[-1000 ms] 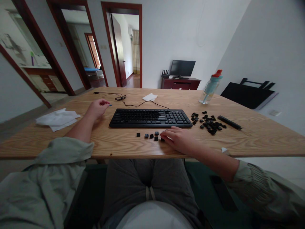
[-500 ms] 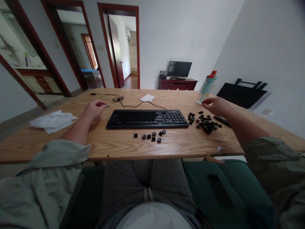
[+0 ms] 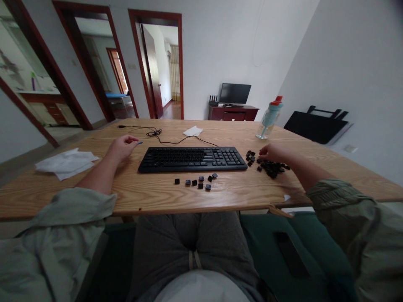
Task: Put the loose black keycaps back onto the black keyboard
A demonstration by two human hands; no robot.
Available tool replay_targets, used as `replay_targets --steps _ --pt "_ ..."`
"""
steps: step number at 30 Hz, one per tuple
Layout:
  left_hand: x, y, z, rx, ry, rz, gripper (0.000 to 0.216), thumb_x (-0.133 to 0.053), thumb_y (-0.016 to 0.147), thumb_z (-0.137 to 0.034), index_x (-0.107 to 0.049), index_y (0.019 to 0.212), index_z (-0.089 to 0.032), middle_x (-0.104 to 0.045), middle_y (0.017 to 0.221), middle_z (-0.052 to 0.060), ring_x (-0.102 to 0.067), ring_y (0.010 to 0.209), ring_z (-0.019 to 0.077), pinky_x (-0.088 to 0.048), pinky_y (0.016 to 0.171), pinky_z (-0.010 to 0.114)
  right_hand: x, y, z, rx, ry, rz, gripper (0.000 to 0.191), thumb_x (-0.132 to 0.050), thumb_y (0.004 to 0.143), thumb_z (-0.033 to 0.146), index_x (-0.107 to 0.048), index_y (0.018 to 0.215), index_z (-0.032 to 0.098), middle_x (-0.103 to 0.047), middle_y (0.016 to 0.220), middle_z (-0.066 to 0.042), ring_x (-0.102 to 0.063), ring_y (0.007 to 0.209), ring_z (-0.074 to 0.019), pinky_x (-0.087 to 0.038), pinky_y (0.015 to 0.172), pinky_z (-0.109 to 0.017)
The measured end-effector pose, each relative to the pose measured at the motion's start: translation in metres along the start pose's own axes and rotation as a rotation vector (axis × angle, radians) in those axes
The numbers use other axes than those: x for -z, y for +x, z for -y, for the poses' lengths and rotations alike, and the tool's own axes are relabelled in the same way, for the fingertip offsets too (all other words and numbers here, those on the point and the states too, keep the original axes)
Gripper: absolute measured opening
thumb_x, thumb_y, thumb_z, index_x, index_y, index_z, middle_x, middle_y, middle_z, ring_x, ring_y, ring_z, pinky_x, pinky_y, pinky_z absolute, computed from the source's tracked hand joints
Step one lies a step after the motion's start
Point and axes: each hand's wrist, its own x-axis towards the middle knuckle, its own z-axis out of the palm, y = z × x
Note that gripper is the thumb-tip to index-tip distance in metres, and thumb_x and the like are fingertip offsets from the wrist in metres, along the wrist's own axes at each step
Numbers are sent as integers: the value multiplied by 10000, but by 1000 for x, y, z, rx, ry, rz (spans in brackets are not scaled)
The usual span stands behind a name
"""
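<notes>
A black keyboard (image 3: 192,158) lies in the middle of the wooden table (image 3: 157,195). In front of it sits a short row of several loose black keycaps (image 3: 195,181). A bigger pile of black keycaps (image 3: 270,167) lies to the keyboard's right. My right hand (image 3: 272,152) rests on that pile with fingers curled down onto the caps; whether it grips one is hidden. My left hand (image 3: 122,147) lies left of the keyboard, fingers closed on a small blue tool (image 3: 139,142).
White tissues (image 3: 64,162) lie at the table's left, another tissue (image 3: 192,131) and the keyboard cable (image 3: 154,132) at the back. A bottle with a red cap (image 3: 269,118) stands back right. Doorways and a TV stand lie beyond the table.
My right hand left the row of keycaps in front of the keyboard, swung right over the pile and has now come down onto it. The left hand stayed put.
</notes>
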Motion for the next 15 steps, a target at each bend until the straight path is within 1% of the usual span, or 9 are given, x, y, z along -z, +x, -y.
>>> replay_targets --steps 2,3,5,7,9,11,13,15 --pt "0 1 2 -4 -1 4 262 -612 740 -417 -682 866 -198 -624 779 36 -567 740 202 -466 724 321 4 -10 13 50 132 -53 284 -686 805 396 -783 904 147 -755 911 -136 -628 735 -213 -466 675 -327" --pt "-1 1 2 -4 1 7 263 -613 738 -421 -681 863 -200 -623 775 36 -568 740 203 -468 723 322 7 -17 22 84 243 -56 333 -663 825 439 -777 951 153 -751 949 -133 -612 725 -197 -461 651 -311" --pt "-1 2 3 -6 7 11 272 -617 732 -431 -681 867 -204 -624 775 36 -571 745 205 -471 726 323 12 -35 44 171 514 0 433 -612 856 522 -753 1053 163 -736 1003 -121 -549 650 -148 -418 565 -275" --pt "-1 2 4 -10 12 11 275 -614 731 -435 -680 870 -208 -630 783 40 -576 758 211 -473 730 325 17 -55 69 277 733 108 463 -611 858 539 -727 1100 162 -717 986 -104 -456 570 -105 -340 494 -249" --pt "-1 3 5 -13 9 13 280 -607 732 -441 -681 873 -211 -637 795 46 -580 768 218 -469 727 329 21 -73 93 365 821 202 422 -657 840 508 -724 1072 161 -677 847 -56 -400 543 -88 -295 479 -233" --pt "0 3 6 -7 10 16 293 -605 729 -455 -684 874 -213 -635 791 49 -580 753 223 -462 710 336 23 -86 112 421 858 262 399 -677 838 498 -722 1041 158 -589 695 1 -380 534 -84 -278 481 -223" --pt "0 4 6 -2 8 18 307 -608 723 -470 -688 876 -216 -632 781 47 -578 731 225 -456 695 344 24 -93 125 450 868 289 411 -670 847 514 -717 1032 150 -502 606 39 -371 520 -85 -257 475 -220" --pt "0 3 6 -7 0 16 299 -615 713 -469 -687 862 -221 -628 767 45 -580 722 229 -460 695 352 24 -94 131 463 847 296 430 -658 854 531 -716 1034 145 -462 569 53 -368 508 -88 -236 466 -223"
